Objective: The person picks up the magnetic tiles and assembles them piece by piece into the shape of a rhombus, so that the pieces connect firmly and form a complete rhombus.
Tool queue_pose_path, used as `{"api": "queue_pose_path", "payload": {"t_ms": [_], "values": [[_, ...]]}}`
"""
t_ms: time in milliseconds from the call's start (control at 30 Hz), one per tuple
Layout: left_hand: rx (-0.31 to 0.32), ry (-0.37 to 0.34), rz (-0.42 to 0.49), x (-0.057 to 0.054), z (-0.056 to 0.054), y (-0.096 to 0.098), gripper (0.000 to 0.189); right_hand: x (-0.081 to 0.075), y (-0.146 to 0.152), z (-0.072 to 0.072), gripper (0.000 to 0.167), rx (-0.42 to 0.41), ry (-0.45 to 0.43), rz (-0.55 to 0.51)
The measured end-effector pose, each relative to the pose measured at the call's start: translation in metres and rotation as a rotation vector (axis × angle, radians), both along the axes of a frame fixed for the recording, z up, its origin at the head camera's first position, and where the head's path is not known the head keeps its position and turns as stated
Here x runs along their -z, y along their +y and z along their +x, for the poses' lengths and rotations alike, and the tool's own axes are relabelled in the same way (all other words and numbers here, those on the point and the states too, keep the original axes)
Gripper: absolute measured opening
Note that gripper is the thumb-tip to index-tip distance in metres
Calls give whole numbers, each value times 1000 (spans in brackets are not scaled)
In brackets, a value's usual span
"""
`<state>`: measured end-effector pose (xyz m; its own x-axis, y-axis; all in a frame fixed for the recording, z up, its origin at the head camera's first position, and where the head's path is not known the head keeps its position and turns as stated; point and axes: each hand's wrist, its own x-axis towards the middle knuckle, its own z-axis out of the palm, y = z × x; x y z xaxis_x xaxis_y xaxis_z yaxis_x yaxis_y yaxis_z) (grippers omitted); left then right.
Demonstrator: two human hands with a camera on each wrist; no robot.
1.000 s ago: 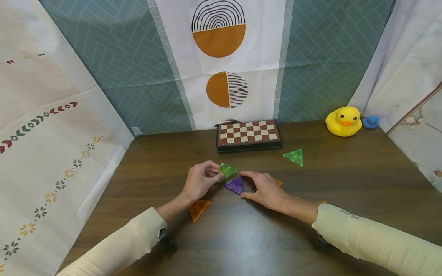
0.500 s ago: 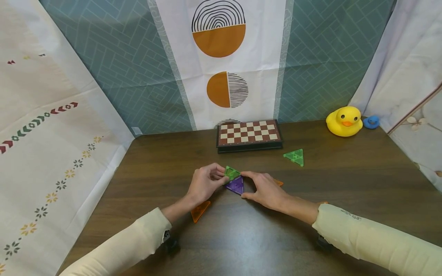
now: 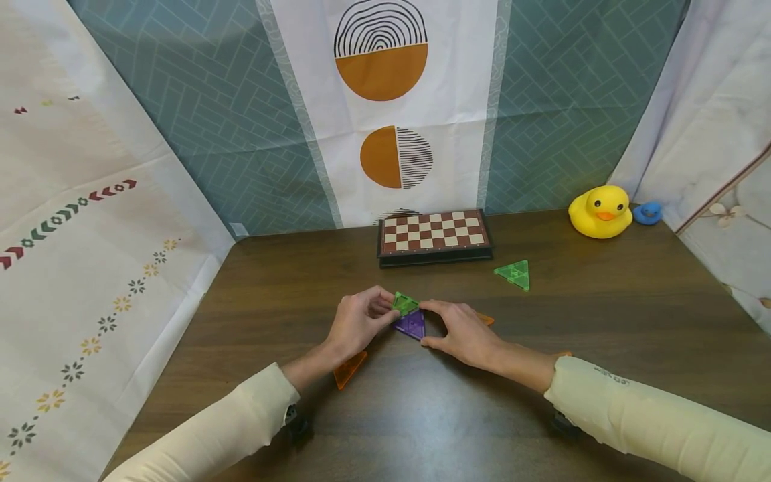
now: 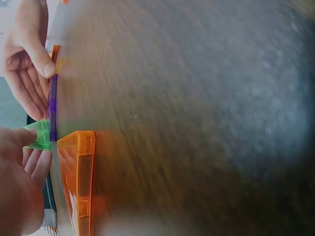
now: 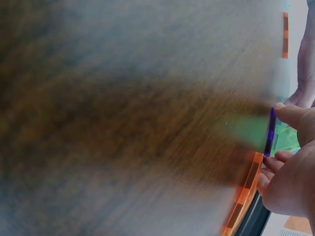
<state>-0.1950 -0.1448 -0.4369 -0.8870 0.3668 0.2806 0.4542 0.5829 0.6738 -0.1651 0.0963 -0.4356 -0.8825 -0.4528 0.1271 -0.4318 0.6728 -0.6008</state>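
My left hand (image 3: 357, 321) pinches a translucent green triangular magnetic tile (image 3: 405, 303) between thumb and fingers. That tile's near edge meets the far left edge of a purple triangular magnetic tile (image 3: 412, 325), which lies flat on the table. In the left wrist view the green tile (image 4: 41, 135) rises at a tilt from the purple one (image 4: 53, 108). My right hand (image 3: 464, 333) holds the purple tile, thumb at its near corner and a fingertip at its far corner. An orange triangular tile (image 3: 349, 369) lies beside my left wrist, partly covered by it.
A second green triangle (image 3: 515, 274) lies farther back on the table. Orange tiles peek out behind my right hand (image 3: 485, 318) and right forearm (image 3: 564, 353). Along the back stand a checkered board box (image 3: 434, 234), a yellow duck (image 3: 600, 213) and a small blue duck (image 3: 648, 213).
My left hand has carried the green tile right and slightly nearer, up to the purple tile's edge. In the last half second it has barely moved. My right hand has kept its place.
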Motion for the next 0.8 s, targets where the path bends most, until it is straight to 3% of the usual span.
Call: {"api": "queue_pose_path", "payload": {"t_ms": [800], "values": [[48,-9,-22,0,-2,-4,25,0,0,-1,64,0,-3,10]]}}
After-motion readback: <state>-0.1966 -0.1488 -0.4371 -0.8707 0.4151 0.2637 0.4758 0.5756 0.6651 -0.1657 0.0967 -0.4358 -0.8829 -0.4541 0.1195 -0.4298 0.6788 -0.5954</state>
